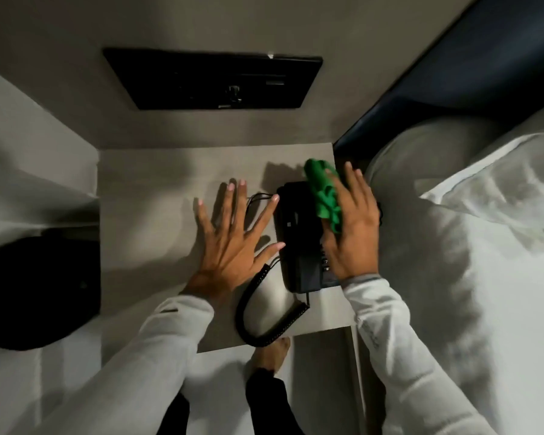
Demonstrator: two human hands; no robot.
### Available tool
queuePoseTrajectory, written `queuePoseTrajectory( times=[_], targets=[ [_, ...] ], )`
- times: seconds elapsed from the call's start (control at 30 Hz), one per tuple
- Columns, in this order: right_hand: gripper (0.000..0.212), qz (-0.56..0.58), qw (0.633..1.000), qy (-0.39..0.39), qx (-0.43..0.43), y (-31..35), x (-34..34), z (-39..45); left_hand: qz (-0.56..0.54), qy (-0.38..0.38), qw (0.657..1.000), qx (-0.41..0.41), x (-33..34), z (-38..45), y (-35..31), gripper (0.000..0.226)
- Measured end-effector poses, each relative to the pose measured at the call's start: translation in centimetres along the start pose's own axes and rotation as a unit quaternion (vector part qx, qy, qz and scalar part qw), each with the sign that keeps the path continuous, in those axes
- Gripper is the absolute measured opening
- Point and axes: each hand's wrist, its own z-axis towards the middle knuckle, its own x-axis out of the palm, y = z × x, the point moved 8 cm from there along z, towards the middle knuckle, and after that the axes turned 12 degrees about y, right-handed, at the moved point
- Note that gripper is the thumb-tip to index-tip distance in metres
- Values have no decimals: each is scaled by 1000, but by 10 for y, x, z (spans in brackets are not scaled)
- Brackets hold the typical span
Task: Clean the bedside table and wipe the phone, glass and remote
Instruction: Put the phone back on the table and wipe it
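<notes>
Left hand (233, 243) lies flat, fingers splayed wide, palm down on the pale grey bedside table top (145, 196), holding nothing, index and thumb tips touching the left edge of the black corded desk phone (299, 237). Right hand (352, 227) presses a crumpled green cloth (324, 193) onto the phone's right side, fingers mostly extended. Coiled black cord (258, 312) loops toward the table's front edge.

Table (157, 183): matt grey top, smooth, faint grain.
Phone (299, 233): black plastic, low sheen.
Phone cord (252, 312): black coiled plastic, ribbed.
Cloth (322, 189): green fabric, soft, crumpled, matt.
Wall panel (212, 80): black, glossy, smooth.
Bed linen (484, 277): white cloth, creased.
Sleeves (399, 356): light grey knit fabric, matt.
</notes>
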Motion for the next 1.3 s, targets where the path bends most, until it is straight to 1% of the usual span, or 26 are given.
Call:
queuePoseTrajectory(
  times=[0.07, 0.1, 0.13, 0.23, 0.33, 0.4, 0.47, 0.57, 0.63, 0.7, 0.77, 0.87, 0.93, 1.0, 1.03, 1.07, 1.1, 1.13, 1.17, 1.2, 1.23, 1.27, 1.3],
  targets=[
    [77, -73, 993, 95, -20, 1, 31, 6, 7, 23, 1000, 17, 10, 12, -4, 77],
    [78, -79, 990, 117, -30, -2, 44, 2, 6, 36, 999, 19, 16, 16, -4, 76],
    [78, -78, 989, 117, -38, -4, 52, -3, 2, 41, 999, 17, 20, 18, -4, 76],
    [74, -73, 993, 84, -30, -11, 62, -10, 1, 36, 999, 18, 24, 18, -3, 74],
    [71, -80, 994, 66, -22, -10, 65, -10, 0, 35, 999, 9, 23, 17, 1, 79],
    [68, -78, 995, 60, -17, -10, 66, -18, -7, 37, 999, -1, 24, 19, 4, 85],
    [64, -75, 996, 55, -13, -10, 68, -35, -8, 28, 1000, -4, 24, 20, 6, 86],
    [61, -83, 995, 60, 6, -11, 75, -66, 21, 12, 1000, -4, 25, 19, 6, 93],
    [60, -104, 992, 66, 19, -12, 80, -87, 22, 10, 1000, 2, 25, 19, 6, 91],
    [59, -115, 991, 67, 25, -11, 85, -107, 14, 21, 1000, -1, 24, 21, 6, 87],
    [57, -121, 990, 62, 31, -11, 88, -127, 14, 35, 999, -12, 24, 23, 7, 90],
    [68, -131, 988, 70, 44, -14, 90, -148, 11, 48, 999, -15, 24, 22, 6, 93],
    [62, -132, 987, 87, 36, -12, 87, -157, 2, 68, 998, -14, 23, 23, 7, 94],
    [57, -94, 990, 103, 38, -14, 77, -168, 1, 76, 997, -18, 18, 20, 7, 95],
    [57, -38, 992, 106, 57, -20, 71, -172, 3, 77, 997, -20, 15, 17, 7, 95],
    [56, 38, 990, 99, 90, -28, 62, -175, 4, 77, 997, -20, 11, 14, 6, 95],
    [52, 106, 984, 76, 124, -37, 51, -176, 7, 71, 997, -16, 5, 11, 4, 94],
    [46, 161, 973, 30, 161, -48, 37, -172, 10, 58, 998, -9, -1, 7, 1, 93],
    [40, 182, 967, -31, 178, -56, 19, -163, 15, 33, 999, 3, -8, 2, -5, 90],
    [38, 175, 965, -87, 174, -61, 1, -150, 22, -1, 1000, 17, -16, -2, -13, 87],
    [40, 160, 966, -126, 159, -63, -14, -133, 27, -41, 998, 32, -25, -7, -21, 85],
    [45, 145, 970, -141, 135, -64, -24, -112, 26, -77, 996, 48, -31, -10, -32, 84],
    [50, 120, 978, -128, 108, -60, -27, -85, 20, -98, 993, 66, -36, -11, -42, 82]
  ],
)
